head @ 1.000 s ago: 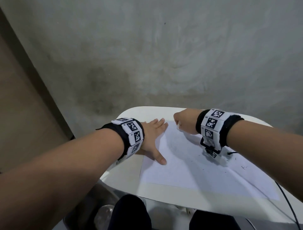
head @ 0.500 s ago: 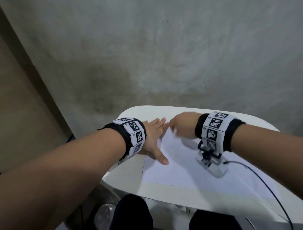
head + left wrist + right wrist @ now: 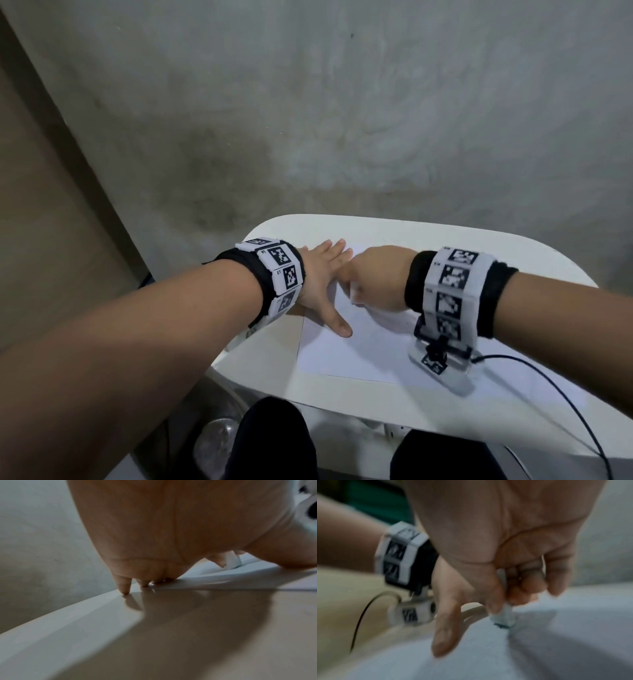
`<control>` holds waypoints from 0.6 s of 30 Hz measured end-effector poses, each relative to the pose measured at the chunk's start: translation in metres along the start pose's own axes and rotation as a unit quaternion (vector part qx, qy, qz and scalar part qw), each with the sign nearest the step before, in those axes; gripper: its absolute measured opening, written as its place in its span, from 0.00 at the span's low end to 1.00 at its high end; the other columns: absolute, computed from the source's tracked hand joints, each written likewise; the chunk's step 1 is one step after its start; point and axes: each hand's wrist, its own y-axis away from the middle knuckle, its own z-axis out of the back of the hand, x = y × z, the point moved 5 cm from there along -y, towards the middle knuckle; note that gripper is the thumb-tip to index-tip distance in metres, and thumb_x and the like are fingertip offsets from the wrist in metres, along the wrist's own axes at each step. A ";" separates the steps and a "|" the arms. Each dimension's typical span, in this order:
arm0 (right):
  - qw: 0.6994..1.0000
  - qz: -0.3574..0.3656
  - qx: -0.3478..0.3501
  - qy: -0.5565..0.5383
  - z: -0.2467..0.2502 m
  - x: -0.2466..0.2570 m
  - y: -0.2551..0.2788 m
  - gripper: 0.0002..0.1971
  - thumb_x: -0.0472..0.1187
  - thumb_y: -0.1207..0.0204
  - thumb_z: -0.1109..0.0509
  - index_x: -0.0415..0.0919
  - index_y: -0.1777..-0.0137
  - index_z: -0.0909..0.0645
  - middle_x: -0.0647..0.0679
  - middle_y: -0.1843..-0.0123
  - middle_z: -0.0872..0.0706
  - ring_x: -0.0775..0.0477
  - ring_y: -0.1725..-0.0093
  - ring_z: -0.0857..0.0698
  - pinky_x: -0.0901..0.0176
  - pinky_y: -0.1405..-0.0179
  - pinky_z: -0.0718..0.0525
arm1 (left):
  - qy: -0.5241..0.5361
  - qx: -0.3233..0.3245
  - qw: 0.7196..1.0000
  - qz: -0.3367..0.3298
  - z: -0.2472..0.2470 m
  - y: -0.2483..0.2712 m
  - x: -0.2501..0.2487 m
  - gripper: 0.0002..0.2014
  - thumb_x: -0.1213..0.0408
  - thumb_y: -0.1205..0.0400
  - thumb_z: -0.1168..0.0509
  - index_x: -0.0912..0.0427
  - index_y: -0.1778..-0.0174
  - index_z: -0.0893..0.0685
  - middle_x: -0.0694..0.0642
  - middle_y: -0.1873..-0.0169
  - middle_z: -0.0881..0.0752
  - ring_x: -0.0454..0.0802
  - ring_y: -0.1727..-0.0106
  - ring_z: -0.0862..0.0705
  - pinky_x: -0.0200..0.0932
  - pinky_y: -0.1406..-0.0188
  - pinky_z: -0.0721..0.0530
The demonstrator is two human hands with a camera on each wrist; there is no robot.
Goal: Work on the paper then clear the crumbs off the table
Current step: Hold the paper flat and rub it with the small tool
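Observation:
A white sheet of paper (image 3: 356, 346) lies on the small white table (image 3: 376, 233). My left hand (image 3: 322, 274) lies flat with fingers spread, pressing the sheet's left edge; its fingertips (image 3: 125, 588) touch the table and the paper (image 3: 223, 580). My right hand (image 3: 373, 277) is curled around a small white eraser (image 3: 503, 616), held between thumb and fingers, its dark-smudged end down on the paper (image 3: 556, 642) near the left hand. The eraser (image 3: 232, 561) also shows past my left palm. No crumbs are discernible at this sharpness.
The table's far edge sits close to a grey concrete wall (image 3: 342, 120). A black cable (image 3: 548, 383) runs from my right wrist camera across the table's right side. My dark-clad knees (image 3: 274, 442) sit under the near edge, beside a metal bin (image 3: 219, 435).
My right hand has slid left across the sheet with the eraser, ending beside the left hand's fingers. The left hand has stayed pressed on the paper.

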 end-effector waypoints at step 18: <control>1.000 -0.020 0.000 -0.002 0.003 -0.002 0.017 0.16 0.38 0.19 0.40 0.40 0.33 0.22 0.46 0.44 0.17 0.44 0.47 0.21 0.65 0.61 0.27 | -0.022 0.006 1.000 0.013 0.002 0.000 -0.004 0.67 0.30 0.33 0.29 0.54 0.16 0.71 0.52 0.17 0.72 0.50 0.16 0.69 0.58 0.16 0.57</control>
